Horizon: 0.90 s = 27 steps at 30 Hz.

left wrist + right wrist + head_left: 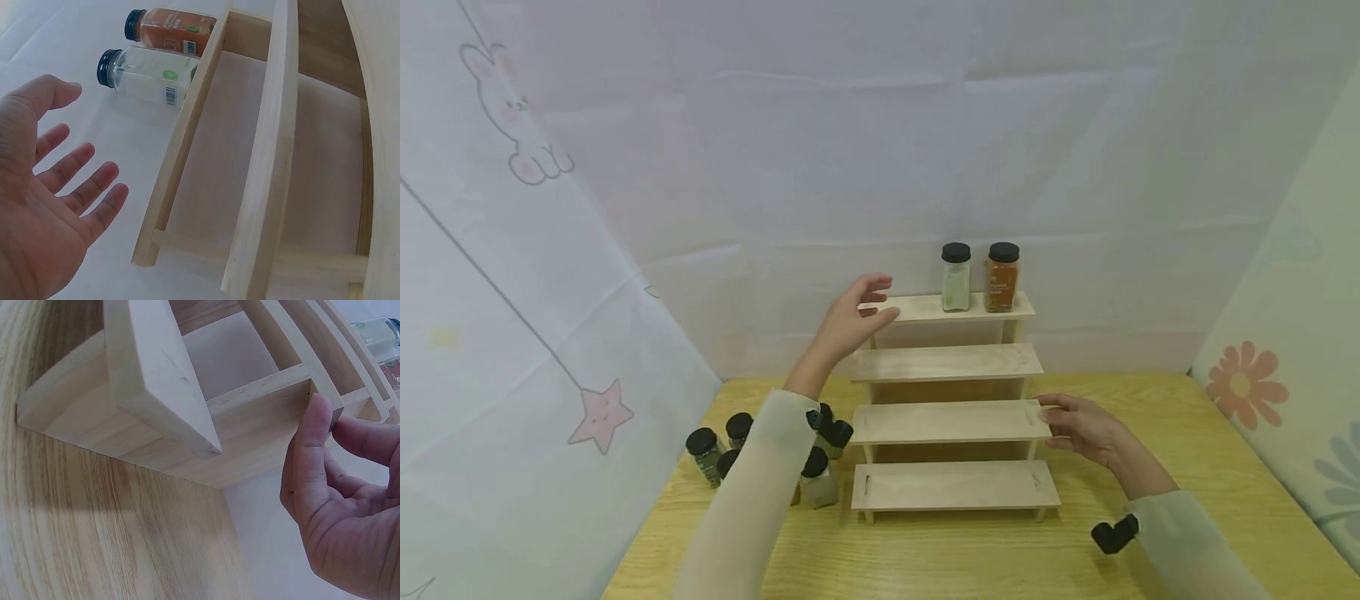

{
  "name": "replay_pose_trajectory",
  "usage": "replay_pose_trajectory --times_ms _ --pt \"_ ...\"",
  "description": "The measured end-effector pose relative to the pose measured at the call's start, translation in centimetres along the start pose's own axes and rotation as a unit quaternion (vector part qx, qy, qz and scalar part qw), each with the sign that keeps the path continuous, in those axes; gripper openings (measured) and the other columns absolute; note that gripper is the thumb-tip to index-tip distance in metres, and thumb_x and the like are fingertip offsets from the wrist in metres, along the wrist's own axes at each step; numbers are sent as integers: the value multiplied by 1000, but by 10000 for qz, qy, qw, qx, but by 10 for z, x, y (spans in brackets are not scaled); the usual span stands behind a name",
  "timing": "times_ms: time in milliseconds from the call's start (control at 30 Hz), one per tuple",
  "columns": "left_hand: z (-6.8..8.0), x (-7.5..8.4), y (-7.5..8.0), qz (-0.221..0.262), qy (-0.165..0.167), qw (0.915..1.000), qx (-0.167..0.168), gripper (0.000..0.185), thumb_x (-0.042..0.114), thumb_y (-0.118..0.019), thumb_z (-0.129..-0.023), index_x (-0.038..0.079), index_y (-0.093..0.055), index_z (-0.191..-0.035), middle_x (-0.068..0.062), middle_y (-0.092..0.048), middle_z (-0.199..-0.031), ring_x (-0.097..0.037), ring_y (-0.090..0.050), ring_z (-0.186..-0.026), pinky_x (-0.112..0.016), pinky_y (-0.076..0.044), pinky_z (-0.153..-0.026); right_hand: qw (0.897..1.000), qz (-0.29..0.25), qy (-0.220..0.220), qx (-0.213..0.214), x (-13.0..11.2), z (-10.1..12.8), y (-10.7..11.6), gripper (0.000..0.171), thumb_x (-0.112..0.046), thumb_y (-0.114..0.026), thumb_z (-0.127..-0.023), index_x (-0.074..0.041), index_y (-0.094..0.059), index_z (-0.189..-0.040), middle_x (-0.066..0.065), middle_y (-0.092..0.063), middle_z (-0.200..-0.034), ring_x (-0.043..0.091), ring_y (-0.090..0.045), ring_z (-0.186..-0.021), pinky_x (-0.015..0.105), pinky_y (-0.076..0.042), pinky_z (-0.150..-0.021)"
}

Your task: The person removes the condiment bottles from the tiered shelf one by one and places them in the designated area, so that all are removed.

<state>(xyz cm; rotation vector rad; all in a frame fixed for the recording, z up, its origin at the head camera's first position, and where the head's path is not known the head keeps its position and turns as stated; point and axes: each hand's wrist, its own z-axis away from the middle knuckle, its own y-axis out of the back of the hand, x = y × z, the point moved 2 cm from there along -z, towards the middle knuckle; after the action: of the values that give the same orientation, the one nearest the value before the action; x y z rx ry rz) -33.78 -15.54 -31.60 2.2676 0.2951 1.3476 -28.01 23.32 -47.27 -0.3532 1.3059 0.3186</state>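
A four-tiered wooden rack (951, 425) stands on the table. At the right end of its second tier from the bottom, my right hand (1086, 429) grips the board; in the right wrist view the finger and thumb tips (319, 406) pinch the board's corner. My left hand (853, 317) hangs at the left end of the top tier, fingers spread and nothing in them. On that tier stand a spice jar of pale contents (957, 283) and an orange-red pepper jar (1002, 283), both black-capped. The left wrist view shows the pale jar (147, 72) beyond my fingertips.
Several black-capped jars (703, 454) stand on the table left of the rack, partly hidden by my left sleeve (737, 500). The wooden table (940, 558) meets a pale cloth backdrop (820, 167) behind and printed cloth on both sides.
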Motion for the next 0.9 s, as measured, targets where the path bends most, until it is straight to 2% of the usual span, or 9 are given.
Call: replay_pose_trajectory --times_ms 200,500,733,900 --pt "-16 3 -10 151 -54 9999 5 59 26 -72 -96 10 -47 -148 -12 -53 -147 -28 -54 -131 -45 -44 -109 10000 -38 20 9 1 2 -2 69 -17 -58 -104 8 -19 -156 -1 -63 -105 12 -64 -91 31 -58 -82" --pt "-41 7 -28 376 -169 9991 -26 58 19 -70 -97 12 -47 -149 -10 -53 -147 -30 -53 -132 -43 -43 -110 10000 -21 52 9 2 -1 0 68 -16 -56 -105 8 -18 -156 0 -64 -104 12 -63 -89 31 -58 -81" --pt "-56 14 -41 399 37 9991 -101 60 25 -72 -96 20 -46 -150 -1 -53 -147 -25 -53 -131 -42 -48 -105 9999 -106 59 11 0 -2 -1 68 -15 -57 -105 8 -19 -156 0 -68 -105 14 -66 -92 28 -58 -76" --pt "-68 17 -47 418 -6 9990 -143 60 24 -73 -95 20 -47 -149 -2 -54 -147 -25 -55 -130 -43 -49 -103 9999 -102 48 29 0 -3 1 67 -15 -57 -105 8 -20 -155 -1 -68 -105 13 -67 -92 29 -58 -76"
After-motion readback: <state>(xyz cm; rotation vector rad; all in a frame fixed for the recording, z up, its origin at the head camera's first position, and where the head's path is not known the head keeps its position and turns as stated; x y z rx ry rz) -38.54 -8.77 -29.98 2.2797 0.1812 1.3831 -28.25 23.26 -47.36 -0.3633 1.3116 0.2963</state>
